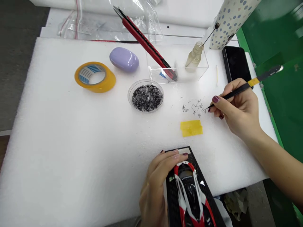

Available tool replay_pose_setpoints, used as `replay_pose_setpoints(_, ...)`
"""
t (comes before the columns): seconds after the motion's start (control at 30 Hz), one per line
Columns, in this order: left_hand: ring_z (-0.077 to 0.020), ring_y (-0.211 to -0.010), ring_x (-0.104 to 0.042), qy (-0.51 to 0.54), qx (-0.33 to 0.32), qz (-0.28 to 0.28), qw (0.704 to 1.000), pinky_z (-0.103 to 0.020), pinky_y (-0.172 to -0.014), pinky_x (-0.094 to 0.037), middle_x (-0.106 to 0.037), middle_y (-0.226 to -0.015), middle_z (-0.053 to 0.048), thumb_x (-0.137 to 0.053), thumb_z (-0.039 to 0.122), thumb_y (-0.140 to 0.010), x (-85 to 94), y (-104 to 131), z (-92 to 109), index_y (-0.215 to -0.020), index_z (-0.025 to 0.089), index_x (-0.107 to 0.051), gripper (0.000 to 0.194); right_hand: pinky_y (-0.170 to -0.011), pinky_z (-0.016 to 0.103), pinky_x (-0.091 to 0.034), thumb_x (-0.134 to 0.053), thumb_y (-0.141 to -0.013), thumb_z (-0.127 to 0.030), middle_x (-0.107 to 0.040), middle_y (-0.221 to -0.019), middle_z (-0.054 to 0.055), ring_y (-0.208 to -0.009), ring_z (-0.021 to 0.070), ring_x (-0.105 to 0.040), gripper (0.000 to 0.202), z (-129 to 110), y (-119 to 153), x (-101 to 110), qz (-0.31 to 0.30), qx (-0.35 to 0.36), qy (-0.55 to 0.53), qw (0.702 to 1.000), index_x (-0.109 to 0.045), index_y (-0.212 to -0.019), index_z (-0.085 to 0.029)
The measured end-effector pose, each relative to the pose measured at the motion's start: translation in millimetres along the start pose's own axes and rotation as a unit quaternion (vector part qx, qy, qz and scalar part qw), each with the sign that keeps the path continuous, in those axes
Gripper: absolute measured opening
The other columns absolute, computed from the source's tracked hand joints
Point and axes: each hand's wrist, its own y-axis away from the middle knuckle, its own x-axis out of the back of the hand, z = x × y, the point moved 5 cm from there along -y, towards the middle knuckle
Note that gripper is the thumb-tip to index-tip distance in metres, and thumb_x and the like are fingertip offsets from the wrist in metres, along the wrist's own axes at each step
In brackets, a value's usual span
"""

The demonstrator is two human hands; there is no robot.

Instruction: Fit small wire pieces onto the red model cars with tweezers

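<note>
My right hand [241, 110] is closed around black tweezers [239, 90] with a yellow band. Their tip touches or hovers just over a scatter of thin black slivers [195, 107] on the white foam; I cannot tell whether a sliver is pinched. At the bottom, my left hand [157, 181] grips the edge of a black base [201, 170], its fingertips over the far end. On that base sits a red, white and black model car [190, 192]. A strip of yellow tape [191, 128] lies between the slivers and the car.
A round clear dish [148, 97] holds many black slivers. Around it are a yellow tape roll [94, 77], a lilac oval object [124, 59], and a clear box [156, 72] with a red utility knife [146, 44] and small glass bottle [194, 56]. A phone [236, 64] lies right.
</note>
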Motion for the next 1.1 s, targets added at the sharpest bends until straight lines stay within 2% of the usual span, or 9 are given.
replay_pose_setpoints(0.1,-0.0263,-0.121,-0.07,0.005,0.003,0.028,1.0,-0.039,-0.102,-0.061,-0.079,-0.119,-0.005,-0.063,0.036,-0.099,-3.2,1,4,-0.129,0.024,-0.067,0.032,-0.04,0.023,-0.046,-0.085,-0.082,-0.03,-0.071,-0.063,-0.003,-0.05,0.0143,-0.067,0.029,-5,16,2,-0.022,-0.011,-0.037,0.999,-0.056,-0.083,-0.024)
replay_pose_setpoints(0.23,-0.0232,-0.119,-0.07,0.03,0.032,0.057,0.997,-0.037,-0.102,-0.06,-0.08,-0.114,-0.004,-0.053,0.026,-0.104,-7.8,1,6,-0.125,0.023,-0.069,0.027,-0.043,0.022,-0.049,-0.084,-0.084,-0.028,-0.074,-0.069,-0.002,-0.052,0.0119,-0.067,0.02,-3,38,0,-0.05,-0.023,-0.064,0.996,-0.065,-0.082,-0.024)
replay_pose_setpoints(0.33,-0.0212,-0.121,-0.068,0.03,-0.008,0.081,0.996,-0.037,-0.104,-0.057,-0.078,-0.118,-0.001,-0.054,0.027,-0.103,-14.0,1,15,-0.134,0.028,-0.064,0.032,-0.043,0.023,-0.047,-0.085,-0.083,-0.025,-0.073,-0.069,-0.001,-0.054,0.0117,-0.064,0.021,1,47,-6,-0.071,-0.011,-0.069,0.995,-0.065,-0.075,-0.024)
replay_pose_setpoints(0.5,-0.0226,-0.121,-0.064,0.05,0.038,0.18,0.982,-0.041,-0.11,-0.049,-0.076,-0.115,-0.001,-0.055,0.03,-0.103,-25.0,4,23,-0.129,0.029,-0.063,0.027,-0.052,0.028,-0.05,-0.086,-0.08,-0.019,-0.072,-0.074,0.0,-0.063,0.0143,-0.065,0.02,3,50,-15,-0.096,0.028,-0.007,0.995,-0.068,-0.073,-0.024)
replay_pose_setpoints(0.77,-0.0248,-0.117,-0.063,0.049,0.061,0.184,0.98,-0.045,-0.106,-0.05,-0.076,-0.11,-0.002,-0.053,0.035,-0.102,-27.0,3,27,-0.125,0.028,-0.062,0.025,-0.053,0.033,-0.049,-0.086,-0.08,-0.029,-0.071,-0.074,0.0,-0.063,0.0174,-0.062,0.021,2,50,-16,-0.099,0.043,0.046,0.993,-0.067,-0.071,-0.026)
replay_pose_setpoints(0.93,-0.0252,-0.114,-0.064,0.031,0.054,0.192,0.979,-0.046,-0.104,-0.052,-0.075,-0.111,-0.003,-0.053,0.037,-0.103,-28.0,2,31,-0.126,0.028,-0.061,0.026,-0.054,0.035,-0.049,-0.092,-0.072,-0.031,-0.071,-0.073,0.002,-0.063,0.0195,-0.063,0.024,4,50,-16,-0.093,0.025,0.025,0.995,-0.069,-0.07,-0.026)
replay_pose_setpoints(1.1,-0.0229,-0.115,-0.067,0.016,0.039,0.186,0.982,-0.042,-0.104,-0.054,-0.075,-0.112,-0.001,-0.057,0.035,-0.102,-25.2,2,31,-0.128,0.03,-0.062,0.027,-0.051,0.033,-0.049,-0.091,-0.074,-0.028,-0.071,-0.072,0.002,-0.061,0.0175,-0.062,0.023,3,49,-15,-0.087,0.017,0.004,0.996,-0.068,-0.069,-0.025)
